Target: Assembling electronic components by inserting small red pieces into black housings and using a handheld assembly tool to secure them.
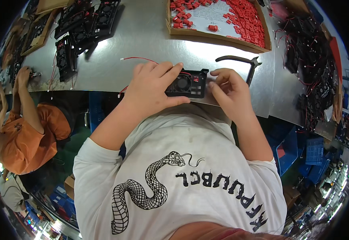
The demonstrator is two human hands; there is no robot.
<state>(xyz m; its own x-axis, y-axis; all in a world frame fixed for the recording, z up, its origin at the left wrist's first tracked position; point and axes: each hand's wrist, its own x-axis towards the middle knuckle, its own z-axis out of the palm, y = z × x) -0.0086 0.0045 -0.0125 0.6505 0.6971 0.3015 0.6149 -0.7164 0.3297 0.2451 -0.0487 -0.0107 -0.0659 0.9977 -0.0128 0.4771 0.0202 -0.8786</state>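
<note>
A left hand (pixel 152 82) arches over a black plastic fan unit (pixel 186 85) at the near edge of a smooth, shiny metal worktop (pixel 142 46), clasping it between spread fingers and an outstretched thumb. The right hand (pixel 232 91), loosely curled with thumb and forefinger apart, hovers beside the unit's right end, near dark-handled cutters (pixel 236 59).

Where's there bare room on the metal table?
Steel tabletop shows bare beyond the left hand, between black plastic fan units and a brown cardboard tray of red parts. The right end is crowded with heaped black wired units.
</note>
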